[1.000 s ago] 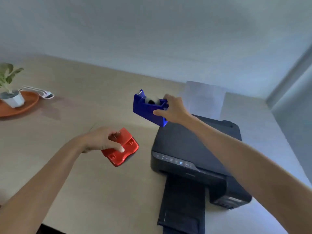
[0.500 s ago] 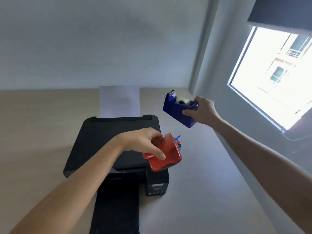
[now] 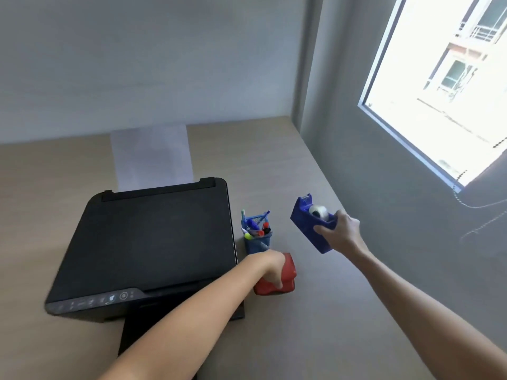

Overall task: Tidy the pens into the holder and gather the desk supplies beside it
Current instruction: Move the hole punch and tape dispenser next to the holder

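Now left hand (image 3: 270,266) grips red block (image 3: 285,281), seemingly on desk (image 3: 315,325).

The left hand (image 3: 270,266) is gripping a red plastic stapler-like object (image 3: 282,279) low on the light wooden desk (image 3: 301,338), just in front of a blue mesh pen holder (image 3: 257,241) filled with coloured pens (image 3: 256,229). The right hand (image 3: 341,233) is holding a dark blue plastic tape dispenser (image 3: 308,223) with a clear tape roll above the desk, to the right of the holder. A black flat-topped printer (image 3: 153,242) is standing just left of the holder, with white paper (image 3: 152,156) rising behind it.
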Available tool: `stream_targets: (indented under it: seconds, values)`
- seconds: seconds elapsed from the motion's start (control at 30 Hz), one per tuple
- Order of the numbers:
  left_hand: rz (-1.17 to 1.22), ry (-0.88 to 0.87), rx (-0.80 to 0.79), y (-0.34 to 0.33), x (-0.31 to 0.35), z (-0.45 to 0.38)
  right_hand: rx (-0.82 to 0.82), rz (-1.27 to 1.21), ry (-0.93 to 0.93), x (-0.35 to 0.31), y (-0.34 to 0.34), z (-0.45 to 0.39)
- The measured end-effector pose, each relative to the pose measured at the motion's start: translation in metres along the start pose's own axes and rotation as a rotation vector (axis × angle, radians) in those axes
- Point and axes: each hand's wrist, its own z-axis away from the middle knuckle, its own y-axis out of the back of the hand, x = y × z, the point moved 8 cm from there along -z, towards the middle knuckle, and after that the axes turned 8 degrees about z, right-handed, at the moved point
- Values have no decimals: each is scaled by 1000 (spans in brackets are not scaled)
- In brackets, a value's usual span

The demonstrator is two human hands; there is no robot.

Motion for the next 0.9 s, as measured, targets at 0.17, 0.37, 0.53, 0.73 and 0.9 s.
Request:
stream_targets:
  seconds: [0.17, 0.37, 0.53, 0.73, 0.9]
  values:
    - [-107, 161, -57, -11, -31, -39, -56, -44, -36, 22, -52, 0]
    - [-118, 218, -25, -2, -47, -61, -31, -43, -29, 25, -84, -2]
    - [-61, 222, -11, 8, -53, -71, -21, -43, -75, 20, -104, 3]
    - [-64, 226, -12, 13, -59, -78, -17, -36, -91, 10, -120, 8]
    - [-64, 215, 4, 18, -56, -70, -41, 24, -77, 9, -117, 7]
